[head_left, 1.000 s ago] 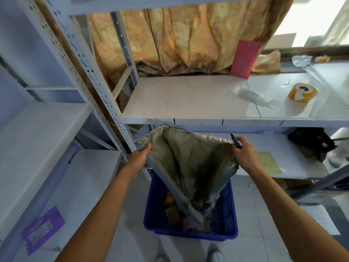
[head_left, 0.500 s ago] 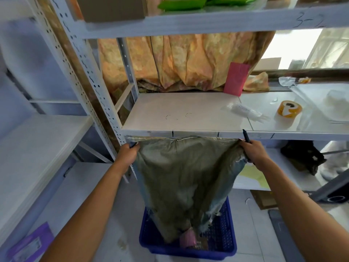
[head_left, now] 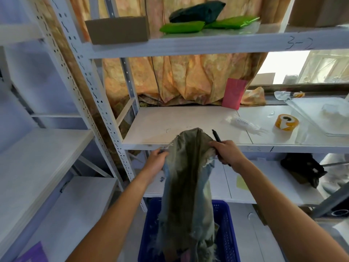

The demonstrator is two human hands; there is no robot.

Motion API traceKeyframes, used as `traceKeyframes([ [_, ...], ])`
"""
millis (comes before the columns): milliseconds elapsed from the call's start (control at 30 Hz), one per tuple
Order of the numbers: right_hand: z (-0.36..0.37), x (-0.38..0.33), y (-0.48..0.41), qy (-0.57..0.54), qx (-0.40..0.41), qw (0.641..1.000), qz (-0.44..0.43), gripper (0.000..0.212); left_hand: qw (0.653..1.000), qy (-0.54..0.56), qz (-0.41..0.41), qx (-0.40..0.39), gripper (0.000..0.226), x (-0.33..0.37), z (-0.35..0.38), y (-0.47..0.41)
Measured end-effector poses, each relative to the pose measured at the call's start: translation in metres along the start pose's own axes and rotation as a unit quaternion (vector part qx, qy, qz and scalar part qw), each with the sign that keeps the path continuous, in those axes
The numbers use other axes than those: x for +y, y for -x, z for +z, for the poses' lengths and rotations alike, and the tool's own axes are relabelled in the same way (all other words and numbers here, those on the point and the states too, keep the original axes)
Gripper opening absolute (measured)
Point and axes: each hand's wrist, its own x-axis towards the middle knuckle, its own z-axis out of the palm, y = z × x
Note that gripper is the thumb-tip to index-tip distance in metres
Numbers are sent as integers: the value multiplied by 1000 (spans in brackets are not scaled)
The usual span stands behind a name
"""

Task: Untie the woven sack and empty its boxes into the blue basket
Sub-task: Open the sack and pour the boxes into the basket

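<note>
Shelving (head_left: 188, 142) fills most of the frame, white metal racks left and centre, with a flowered curtain (head_left: 179, 80) hanging behind the middle shelf. Low in the centre sits the blue basket (head_left: 224, 227), its far rim and right wall showing; the sack covers most of its inside.

The woven sack (head_left: 187, 186) hangs upside down in the middle of the frame, from your hands down into the basket, where its frayed open end trails. It droops in long soft folds and looks slack, so I judge it nearly or wholly empty and light now. Something pinkish shows at the bottom edge under the cloth, possibly a box, but it is too hidden to be sure.

Your left hand (head_left: 156, 161) is closed around the left top corner of the sack, fingers curled into the cloth. Your right hand (head_left: 224, 154) is closed on the right top corner, and it also clamps a black pen (head_left: 216, 138) that sticks up past the knuckles.

Expect the weave to be limp but rough, with loose threads at the torn edges that can snag or fray. Keep hold at the two closed bottom corners, bunching a good fold of cloth in each fist, because a thin pinch on the fraying edge may slip. The pen costs you grip on the right.
</note>
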Motion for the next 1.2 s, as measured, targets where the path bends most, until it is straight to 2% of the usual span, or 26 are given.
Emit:
traceKeyframes([
  [133,35,-14,3,-25,-28,999,-17,32,996,-11,20,-86,17,6,36,17],
  [200,46,-17,1,-9,-28,999,-36,32,993,-16,45,-109,4,4,49,23],
  [267,50,-19,0,12,-31,998,-58,32,987,-52,86,-126,26,1,52,22],
  [300,50,-19,0,16,-35,997,-68,34,986,-70,97,-117,33,1,50,19],
  [367,47,-19,1,31,-24,995,-89,38,988,-86,104,-78,32,6,45,16],
  [500,38,-2,-3,140,99,974,-149,37,998,-5,68,13,16,20,31,9],
  [567,36,5,-1,156,101,971,-149,63,998,40,36,29,9,24,26,3],
  [633,39,6,4,155,44,974,-161,87,997,76,23,19,14,28,23,0],
  [733,48,6,10,120,-19,976,-183,105,993,112,20,-29,18,34,21,2],
  [800,55,3,14,58,-61,977,-197,107,988,136,20,-68,25,39,20,3],
  [867,63,0,19,15,-87,974,-208,96,986,141,26,-79,33,43,19,1],
  [967,69,-7,25,-6,-71,973,-218,55,988,128,51,-62,28,50,17,-2],
  [1000,69,-10,26,-22,-58,975,-214,42,990,112,79,-38,23,51,16,-3],
  [1067,67,-16,26,-87,-34,977,-190,26,982,30,186,27,19,53,14,-5],
  [1133,61,-22,25,-156,-11,977,-144,22,958,-58,267,92,46,47,8,-6],
  [1200,53,-27,25,-199,-8,975,-103,24,963,-68,243,97,92,34,4,-3],
])
